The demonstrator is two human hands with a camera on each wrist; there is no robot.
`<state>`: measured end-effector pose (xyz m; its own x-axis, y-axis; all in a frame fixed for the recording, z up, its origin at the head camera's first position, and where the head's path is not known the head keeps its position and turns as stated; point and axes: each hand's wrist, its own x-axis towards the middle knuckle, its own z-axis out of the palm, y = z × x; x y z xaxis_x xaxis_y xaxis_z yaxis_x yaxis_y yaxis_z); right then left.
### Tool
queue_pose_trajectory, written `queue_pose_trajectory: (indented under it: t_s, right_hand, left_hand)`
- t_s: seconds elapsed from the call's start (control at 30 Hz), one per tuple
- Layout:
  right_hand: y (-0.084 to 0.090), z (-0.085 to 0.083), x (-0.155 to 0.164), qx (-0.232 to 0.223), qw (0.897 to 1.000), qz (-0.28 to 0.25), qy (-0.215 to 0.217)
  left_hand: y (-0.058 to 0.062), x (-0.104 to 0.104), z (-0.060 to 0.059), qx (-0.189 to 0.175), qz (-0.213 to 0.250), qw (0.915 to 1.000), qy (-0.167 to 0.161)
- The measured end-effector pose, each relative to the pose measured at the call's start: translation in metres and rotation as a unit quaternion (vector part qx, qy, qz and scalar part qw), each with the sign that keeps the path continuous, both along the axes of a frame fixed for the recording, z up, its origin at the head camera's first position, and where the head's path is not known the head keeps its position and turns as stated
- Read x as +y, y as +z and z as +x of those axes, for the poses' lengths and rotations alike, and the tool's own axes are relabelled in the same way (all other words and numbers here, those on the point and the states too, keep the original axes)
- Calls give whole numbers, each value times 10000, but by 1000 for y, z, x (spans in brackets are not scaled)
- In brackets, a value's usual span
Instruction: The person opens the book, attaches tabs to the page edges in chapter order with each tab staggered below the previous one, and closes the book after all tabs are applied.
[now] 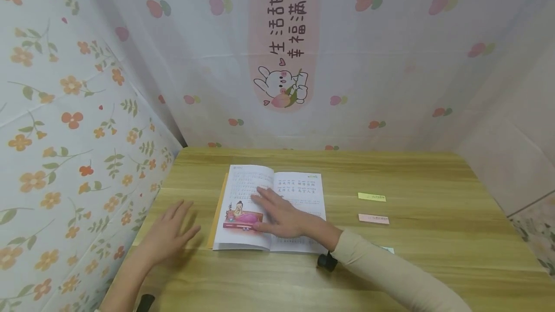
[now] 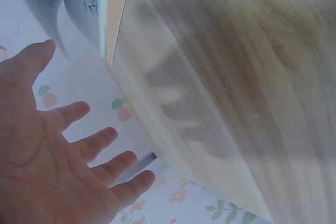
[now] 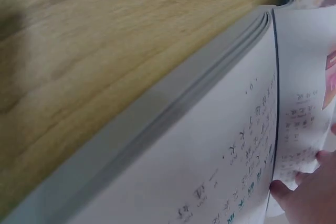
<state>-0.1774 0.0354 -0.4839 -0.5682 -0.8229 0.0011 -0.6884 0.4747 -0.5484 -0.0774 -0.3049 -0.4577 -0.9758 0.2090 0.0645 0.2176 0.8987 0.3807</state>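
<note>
An open book (image 1: 299,206) with printed text and a coloured picture of a seated figure lies on the wooden table. My right hand (image 1: 282,215) rests over the book's inner fold, its fingers stretched onto the left page (image 1: 249,184). In the right wrist view, fingertips (image 3: 283,192) touch the paper near the fold. My left hand (image 1: 169,235) is held to the left of the book, apart from it, with fingers spread and nothing in them. The left wrist view shows its palm (image 2: 47,156) and the book's orange cover edge (image 2: 118,14).
To the right of the book lie a yellow paper strip (image 1: 372,197), a pink one (image 1: 374,218) and a pale green one (image 1: 387,249), partly hidden by the right sleeve. Patterned curtains (image 1: 208,61) hang behind and left of the table (image 1: 243,283).
</note>
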Motion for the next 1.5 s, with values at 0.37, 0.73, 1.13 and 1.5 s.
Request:
queue_pose_trajectory:
  t_s: [0.37, 0.73, 1.13, 1.5]
  right_hand:
    - [-10, 8, 0, 900, 9872, 1281, 289]
    - [-10, 3, 4, 890, 9864, 1297, 467]
    - [-5, -12, 29, 556, 9911, 1199, 137]
    - [-5, -39, 73, 449, 9881, 1336, -609]
  left_hand:
    - [-15, 29, -7, 118, -81, 9988, -458]
    - [-31, 73, -11, -765, -65, 9921, -989]
    - [-29, 80, -14, -944, -244, 9916, -855]
    - [-29, 82, -13, -971, -297, 9915, -817]
